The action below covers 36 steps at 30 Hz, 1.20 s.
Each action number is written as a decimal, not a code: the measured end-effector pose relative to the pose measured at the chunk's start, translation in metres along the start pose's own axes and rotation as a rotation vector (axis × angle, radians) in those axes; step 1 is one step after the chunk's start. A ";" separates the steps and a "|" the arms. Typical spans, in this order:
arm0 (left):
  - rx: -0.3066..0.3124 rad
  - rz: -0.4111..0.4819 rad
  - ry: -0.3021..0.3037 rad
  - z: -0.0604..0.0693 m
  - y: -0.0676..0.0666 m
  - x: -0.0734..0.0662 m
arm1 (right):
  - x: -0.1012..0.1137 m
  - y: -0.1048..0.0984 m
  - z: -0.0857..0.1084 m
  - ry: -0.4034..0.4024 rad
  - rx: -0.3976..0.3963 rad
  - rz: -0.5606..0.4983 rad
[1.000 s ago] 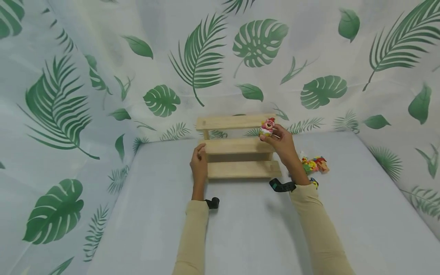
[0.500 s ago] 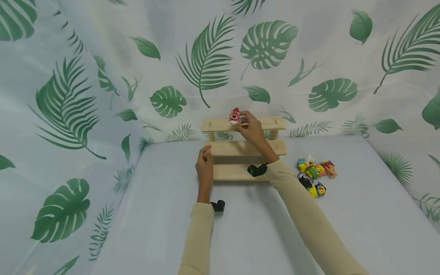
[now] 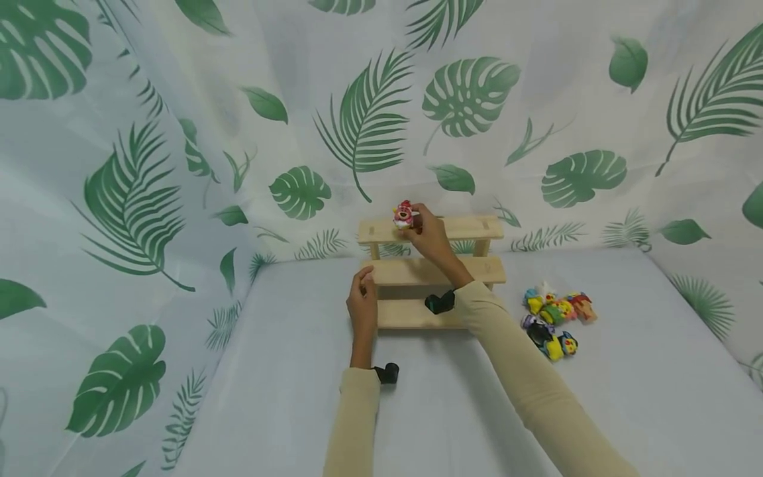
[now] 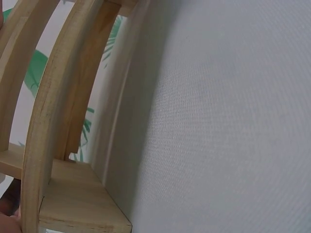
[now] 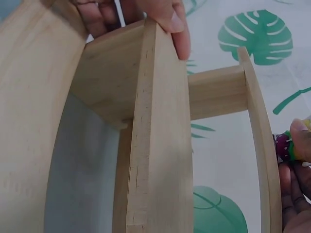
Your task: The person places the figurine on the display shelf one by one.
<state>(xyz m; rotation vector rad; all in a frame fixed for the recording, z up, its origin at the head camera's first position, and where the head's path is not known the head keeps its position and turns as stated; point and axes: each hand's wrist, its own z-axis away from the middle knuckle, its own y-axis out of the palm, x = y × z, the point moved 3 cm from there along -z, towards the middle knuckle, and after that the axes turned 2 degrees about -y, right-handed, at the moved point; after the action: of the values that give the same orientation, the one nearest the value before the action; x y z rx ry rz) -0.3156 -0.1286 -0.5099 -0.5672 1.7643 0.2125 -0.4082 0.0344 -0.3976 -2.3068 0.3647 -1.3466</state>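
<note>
A small pink bear figurine (image 3: 403, 216) with a red top and white lower part is pinched by the fingers of my right hand (image 3: 432, 237). It is at the left part of the top board of a three-tier wooden shelf (image 3: 434, 270); whether its base touches the board cannot be told. In the right wrist view the figurine (image 5: 284, 147) shows partly beside the top board. My left hand (image 3: 362, 305) grips the left end of the middle board, and its fingers (image 5: 182, 44) curl over that board's edge. Only a bit of this hand (image 4: 8, 221) shows in the left wrist view.
Several colourful figurines (image 3: 557, 310) lie in a loose group on the white tabletop (image 3: 286, 397), right of the shelf. A leaf-printed curtain (image 3: 381, 99) rises right behind the shelf. My right forearm (image 3: 524, 377) crosses in front of the shelf's right side.
My right hand has carried the bear figurine leftward and up, from the shelf's right side to the left part of the top board. My left hand has kept its hold on the shelf.
</note>
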 end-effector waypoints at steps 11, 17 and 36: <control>-0.007 0.001 -0.001 0.006 0.004 0.003 | 0.001 0.008 -0.002 -0.045 0.012 -0.016; -0.006 0.010 -0.004 0.007 0.004 0.005 | 0.001 0.012 -0.003 -0.055 -0.012 0.013; -0.011 0.006 0.037 0.000 0.002 0.002 | 0.005 0.023 -0.015 -0.004 -0.076 0.170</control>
<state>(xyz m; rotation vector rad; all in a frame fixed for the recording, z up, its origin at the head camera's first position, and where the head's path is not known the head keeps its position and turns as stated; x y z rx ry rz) -0.3169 -0.1279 -0.5122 -0.5773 1.8019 0.2170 -0.4192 0.0092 -0.3989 -2.2809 0.6066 -1.2643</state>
